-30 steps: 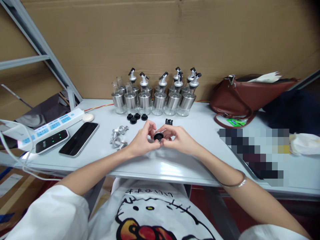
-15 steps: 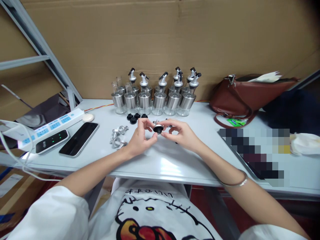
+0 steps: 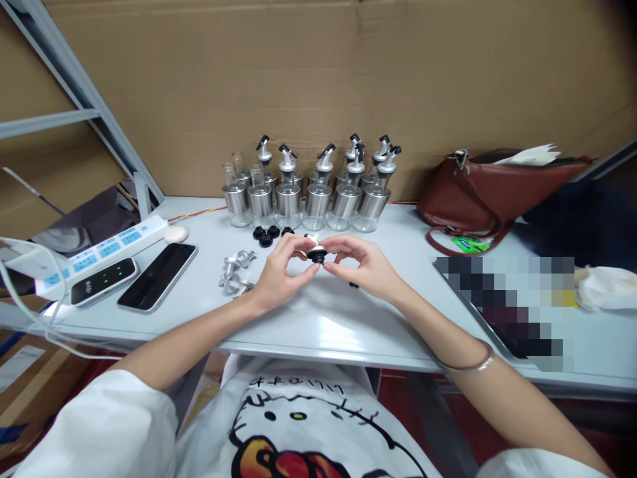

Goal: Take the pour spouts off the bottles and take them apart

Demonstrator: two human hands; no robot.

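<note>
My left hand (image 3: 281, 272) and my right hand (image 3: 363, 265) meet above the middle of the white table (image 3: 318, 318). Between their fingertips both pinch a small pourer cap (image 3: 315, 252), black ring below and a silver spout on top. Loose silver spouts (image 3: 235, 272) lie just left of my left hand. Three black stoppers (image 3: 269, 233) sit on the table behind the hands. A row of steel and glass oil bottles (image 3: 308, 189) stands at the back, several of them with pourer caps on.
At the left lie a dark phone (image 3: 158, 275), a smaller device with green lights (image 3: 103, 281) and a white power strip (image 3: 99, 249). A brown leather bag (image 3: 490, 189) rests at the back right. Cardboard (image 3: 318, 73) forms the wall behind.
Both hands lifted the pourer cap slightly and moved it away from me; my left fingers opened for a moment and closed on it again.
</note>
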